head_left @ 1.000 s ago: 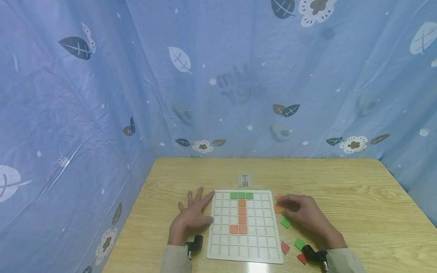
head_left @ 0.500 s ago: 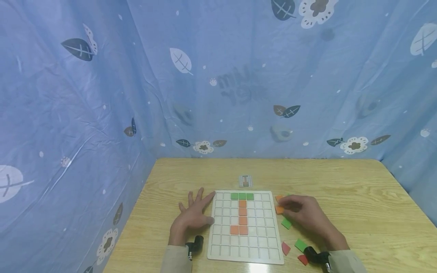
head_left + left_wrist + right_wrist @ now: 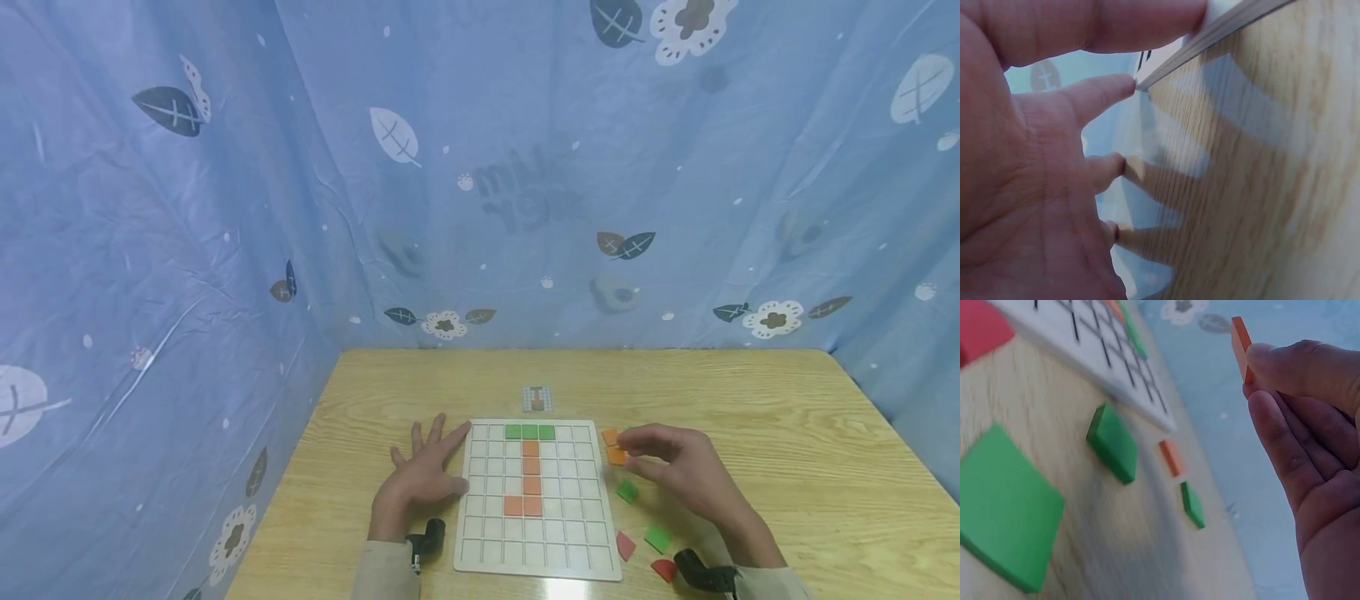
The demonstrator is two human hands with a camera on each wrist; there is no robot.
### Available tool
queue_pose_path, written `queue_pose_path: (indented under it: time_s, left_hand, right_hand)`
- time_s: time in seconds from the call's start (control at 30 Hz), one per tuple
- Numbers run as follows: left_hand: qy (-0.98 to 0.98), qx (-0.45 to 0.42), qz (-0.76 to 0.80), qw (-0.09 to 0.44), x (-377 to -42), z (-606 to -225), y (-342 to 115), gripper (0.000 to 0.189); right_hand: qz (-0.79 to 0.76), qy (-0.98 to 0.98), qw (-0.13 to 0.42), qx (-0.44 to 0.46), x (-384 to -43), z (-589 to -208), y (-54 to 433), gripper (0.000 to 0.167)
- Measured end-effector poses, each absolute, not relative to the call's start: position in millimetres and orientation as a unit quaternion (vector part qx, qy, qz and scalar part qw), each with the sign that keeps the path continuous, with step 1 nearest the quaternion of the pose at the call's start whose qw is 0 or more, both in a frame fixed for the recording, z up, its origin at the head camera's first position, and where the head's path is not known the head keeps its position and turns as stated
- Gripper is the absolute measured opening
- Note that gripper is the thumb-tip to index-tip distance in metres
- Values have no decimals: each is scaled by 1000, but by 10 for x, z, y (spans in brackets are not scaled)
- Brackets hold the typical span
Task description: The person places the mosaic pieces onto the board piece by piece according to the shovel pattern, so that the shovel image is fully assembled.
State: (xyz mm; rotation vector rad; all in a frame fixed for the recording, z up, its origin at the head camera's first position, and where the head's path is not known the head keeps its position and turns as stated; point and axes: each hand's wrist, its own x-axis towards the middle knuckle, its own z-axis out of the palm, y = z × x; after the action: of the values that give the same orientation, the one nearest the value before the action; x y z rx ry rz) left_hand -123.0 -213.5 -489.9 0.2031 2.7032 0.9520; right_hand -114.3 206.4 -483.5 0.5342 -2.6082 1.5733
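An orange tile [image 3: 1241,350] is in the right hand [image 3: 686,467], just off the board's right edge and near its far right corner. Thumb and fingertips are drawn together round it, leaving only its thickness between them; in the right wrist view it looks lifted off the table [image 3: 765,417]. The tile is square, so no long axis stands out. That view shows it nearly edge-on, its thin side plain, and its exact tilt to the table I cannot judge.

From this grip, the board [image 3: 570,528] lies to the left, and the fingertips point that way. A line of orange squares [image 3: 532,467] runs down its middle column under three green squares [image 3: 530,432] by the far edge. At the foot of the line one more orange square sits on the left; the cell on the right there is bare. That foot lies leftward of the grip and closer to the near edge.

The right hand is the nearer one to the tile. The left hand [image 3: 423,475] is across the board, fingers spread and holding nothing, thumb on the left edge about midway, forefinger at the far left corner.

Outward, a second orange tile [image 3: 1171,457] lies beside the far right corner. Two green tiles [image 3: 657,539] and two red pieces [image 3: 626,546] are spread along the right edge. A card [image 3: 537,398] lies beyond the far edge.
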Motion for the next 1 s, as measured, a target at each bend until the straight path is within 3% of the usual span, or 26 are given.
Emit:
queue_pose_path:
  time_s: [0.57,1.0]
  left_hand:
    - [929,83,341,117,-1253,-5002,-2171,101]
    - [939,70,317,116,-1304,-5132,-2174,100]
  right_hand:
    - [564,-808,16,169,-929,-4701,1892,25]
    - [587,-795,-27,152,-781,-4777,1716,24]
